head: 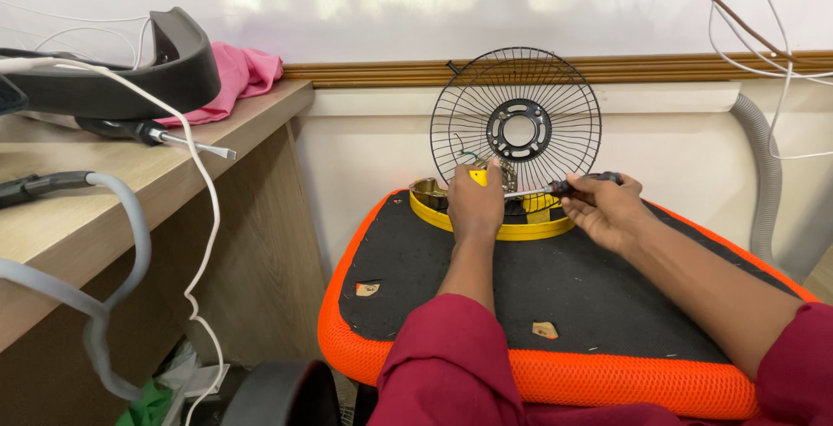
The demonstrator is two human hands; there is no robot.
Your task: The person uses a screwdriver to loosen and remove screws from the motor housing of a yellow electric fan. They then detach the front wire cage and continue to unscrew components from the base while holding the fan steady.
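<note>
Both hands on a small fan at the far edge of the cushion.

We see the left hand [475,205] closed over the yellow round plastic fan base [495,222], fingers curled on its motor block. The right hand [605,207] grips a black-handled screwdriver [564,187], tip pointing at the motor. The black wire fan guard [515,119] stands upright behind. All sits on a black cushion with orange mesh rim [555,374].

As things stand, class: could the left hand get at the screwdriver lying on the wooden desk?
Probably yes. The left hand rests on the yellow fan base, and the screwdriver lies uncovered at the wooden desk edge, open space between.
</note>
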